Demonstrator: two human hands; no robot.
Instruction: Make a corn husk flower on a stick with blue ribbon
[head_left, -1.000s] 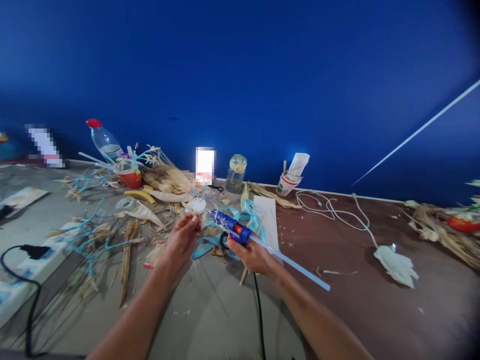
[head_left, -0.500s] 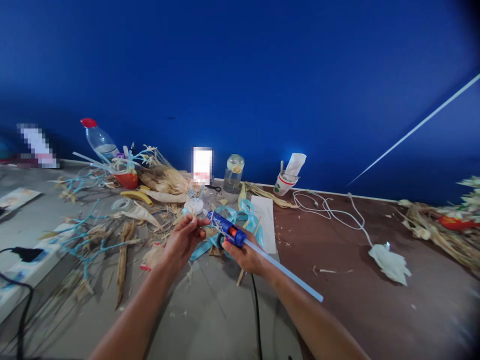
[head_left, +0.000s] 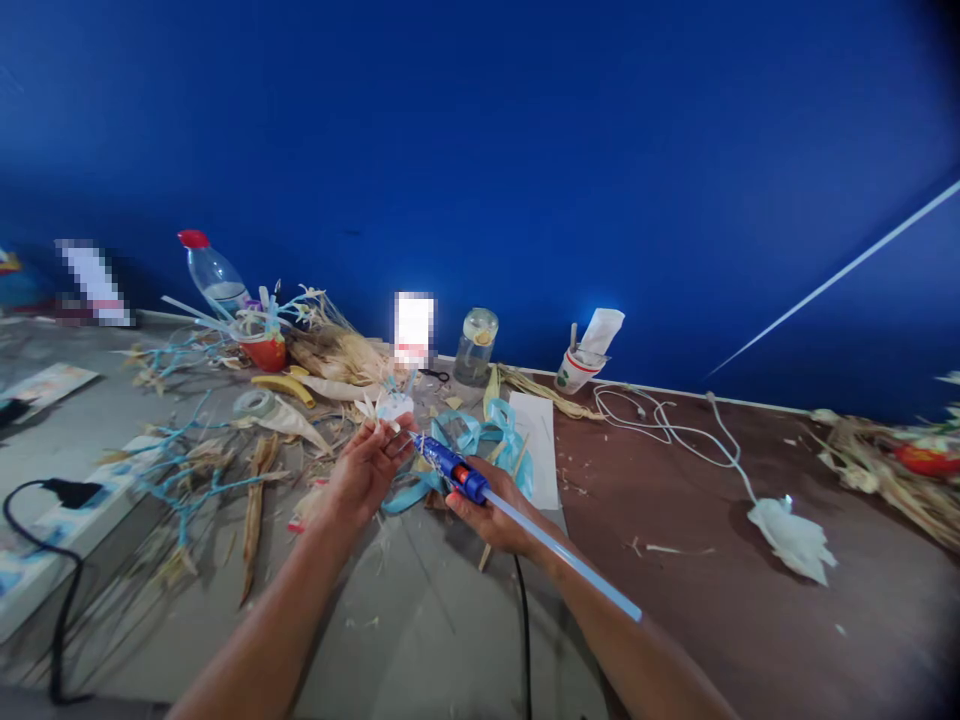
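My right hand (head_left: 495, 512) is wrapped round a blue hot glue gun (head_left: 441, 455). A long translucent glue stick (head_left: 564, 553) sticks out of its back end, over my right forearm. The nozzle points left, close to the fingertips of my left hand (head_left: 366, 468). Those fingers pinch a small pale flower (head_left: 369, 411) that looks made of dried husk; part of it is hidden by the fingers. Whether nozzle and flower touch I cannot tell. Behind the gun lies a light blue ribbon (head_left: 511, 440).
Dried husks (head_left: 259, 500) and blue-wrapped branches (head_left: 180, 490) litter the left side, beside a power strip (head_left: 97, 530). Farther back stand a red cup (head_left: 264, 352), a plastic bottle (head_left: 214, 275), a glass jar (head_left: 475, 350) and a white cup (head_left: 576, 370). A white cable (head_left: 660, 425) lies on the right.
The pale flower in my left fingers shows more clearly now, its petals turned up. The glue gun stays beside it. The whole view has shifted slightly, so the table's things appear farther right.
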